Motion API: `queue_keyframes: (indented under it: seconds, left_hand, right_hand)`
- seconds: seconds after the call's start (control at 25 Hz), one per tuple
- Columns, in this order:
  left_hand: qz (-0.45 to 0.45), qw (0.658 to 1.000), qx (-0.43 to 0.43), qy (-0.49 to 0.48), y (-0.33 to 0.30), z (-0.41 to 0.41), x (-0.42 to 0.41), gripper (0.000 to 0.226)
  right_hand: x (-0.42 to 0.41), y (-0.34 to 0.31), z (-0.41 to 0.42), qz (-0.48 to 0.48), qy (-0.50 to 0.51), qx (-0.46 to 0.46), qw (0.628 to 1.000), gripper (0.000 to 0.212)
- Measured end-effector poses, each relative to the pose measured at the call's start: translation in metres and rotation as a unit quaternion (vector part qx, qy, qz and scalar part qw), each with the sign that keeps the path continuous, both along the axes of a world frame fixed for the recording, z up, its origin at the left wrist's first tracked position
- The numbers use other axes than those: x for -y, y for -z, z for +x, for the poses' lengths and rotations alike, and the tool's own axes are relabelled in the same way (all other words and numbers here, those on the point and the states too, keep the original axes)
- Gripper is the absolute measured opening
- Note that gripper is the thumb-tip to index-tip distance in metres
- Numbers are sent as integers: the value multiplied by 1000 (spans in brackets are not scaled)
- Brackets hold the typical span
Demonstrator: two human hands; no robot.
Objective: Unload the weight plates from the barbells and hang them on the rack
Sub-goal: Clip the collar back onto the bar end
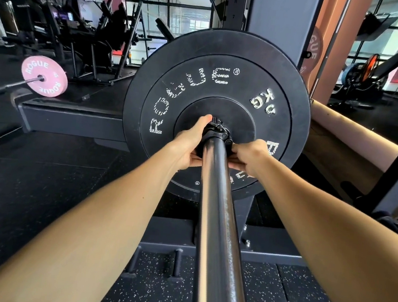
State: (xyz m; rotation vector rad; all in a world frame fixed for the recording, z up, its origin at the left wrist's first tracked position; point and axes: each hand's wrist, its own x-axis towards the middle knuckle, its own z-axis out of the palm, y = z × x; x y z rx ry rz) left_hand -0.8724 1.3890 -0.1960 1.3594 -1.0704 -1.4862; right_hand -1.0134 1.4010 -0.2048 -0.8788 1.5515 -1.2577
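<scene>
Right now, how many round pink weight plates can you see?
2: one round pink weight plate on the far-left barbell, another pink plate partly hidden behind the grey rack post. More may be hidden.

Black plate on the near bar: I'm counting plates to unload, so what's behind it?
Behind the black plate only a grey rack upright shows. Any further plates on this bar would be hidden by it.

Both hands [220, 150] outstretched, fingers curled

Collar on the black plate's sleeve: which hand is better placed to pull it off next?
Right, probably. The right hand has fingers curled on the collar at its clamp side. The left hand cups the other side, thumb up against the black plate.
</scene>
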Motion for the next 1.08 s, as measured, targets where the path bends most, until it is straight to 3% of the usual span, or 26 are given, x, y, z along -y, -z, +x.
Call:
queue_keyframes:
  seconds: [0.12, 0.36, 0.56, 0.72, 1.08]
  left_hand:
    - [-7, 1000, -20, -19, 3, 0, 2, 78]
    - [-26, 998, -8, -59, 7, -2, 9, 97]
    - [-18, 999, 44, -3, -3, -2, 6, 59]
    - [1, 997, 62, 42, -9, 0, 2, 75]
    - [-16, 999, -16, -46, 2, -1, 13, 56]
  right_hand:
    - [9, -4, -1, 8, 11, -28, 1000, 14]
    - [19, -2, 0, 24, 17, -63, 998, 16]
    - [19, -2, 0, 30, 22, -71, 997, 18]
    - [19, -5, 0, 32, 8, -79, 996, 21]
    - [21, -2, -1, 41, -4, -93, 995, 23]
